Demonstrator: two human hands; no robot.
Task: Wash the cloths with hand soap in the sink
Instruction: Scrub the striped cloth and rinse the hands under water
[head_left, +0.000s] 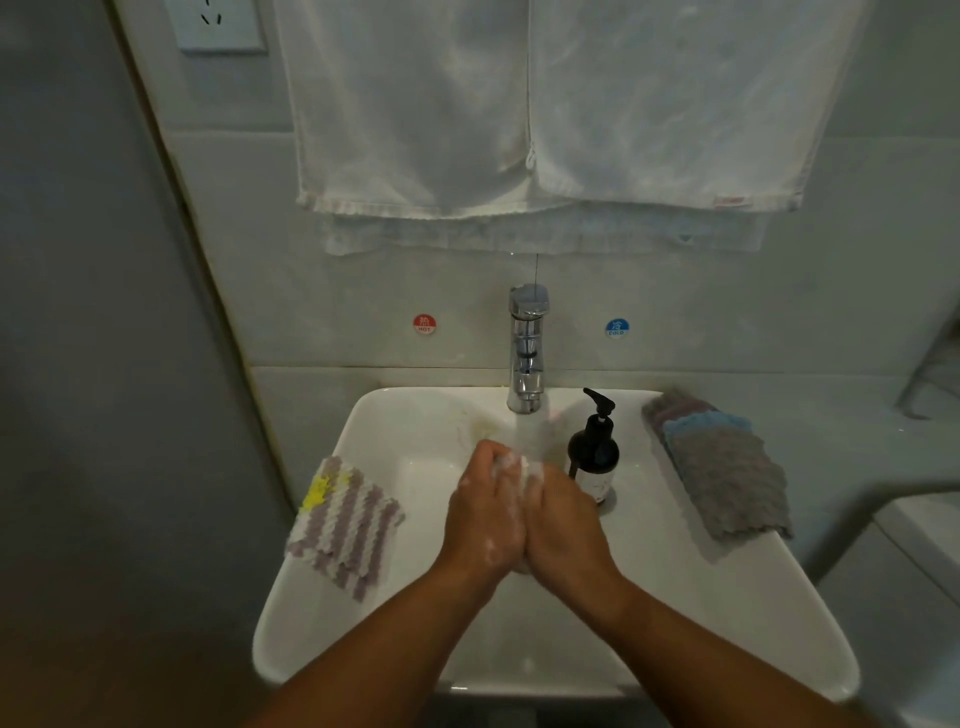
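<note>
My left hand (485, 514) and my right hand (563, 519) are pressed together over the basin of the white sink (675, 597), just below the chrome tap (527, 353). White lather shows between the fingers and on the back of my left hand. Whether a cloth is bunched inside the hands is hidden. A purple-and-white striped cloth (345, 525) with a yellow corner lies on the sink's left rim. On the right rim lies a stack of cloths (727, 467), grey on top with blue and pink under it. A dark soap pump bottle (595, 452) stands right of my hands.
Two white towels (545, 104) hang on the wall above the tap. Red hot (424, 324) and blue cold (617, 328) stickers flank the tap. A wall socket (218, 26) is at the top left. A grey wall runs down the left side.
</note>
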